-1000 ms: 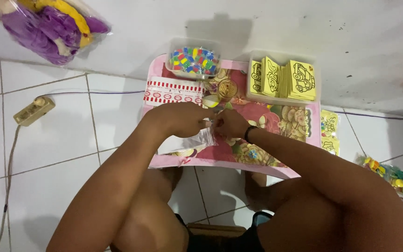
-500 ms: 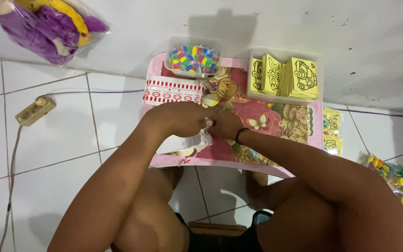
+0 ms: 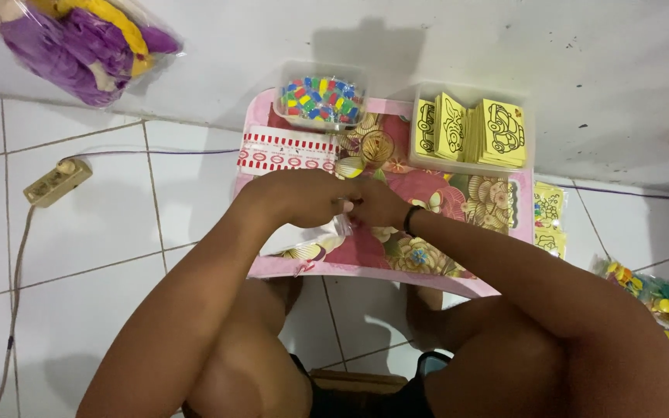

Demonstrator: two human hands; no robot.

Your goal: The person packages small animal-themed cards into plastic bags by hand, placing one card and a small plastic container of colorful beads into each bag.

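Observation:
My left hand (image 3: 303, 197) and my right hand (image 3: 379, 204) meet over the middle of a small pink table with a flowered top (image 3: 427, 255). Together they pinch a small clear plastic bag (image 3: 340, 224), which hangs just below the fingers. A black band sits on my right wrist (image 3: 409, 219). What is inside the bag is hidden by my fingers.
At the table's back stand a clear box of coloured pieces (image 3: 320, 97) and a clear box of yellow picture cards (image 3: 470, 130). A red-and-white sheet (image 3: 284, 151) lies beside them. On the floor: a power strip (image 3: 56, 180), a purple and yellow bag (image 3: 79, 39), packets (image 3: 648, 290) at right.
Both hands have drawn closer together and shifted slightly toward me; the clear bag is now more covered by my fingers.

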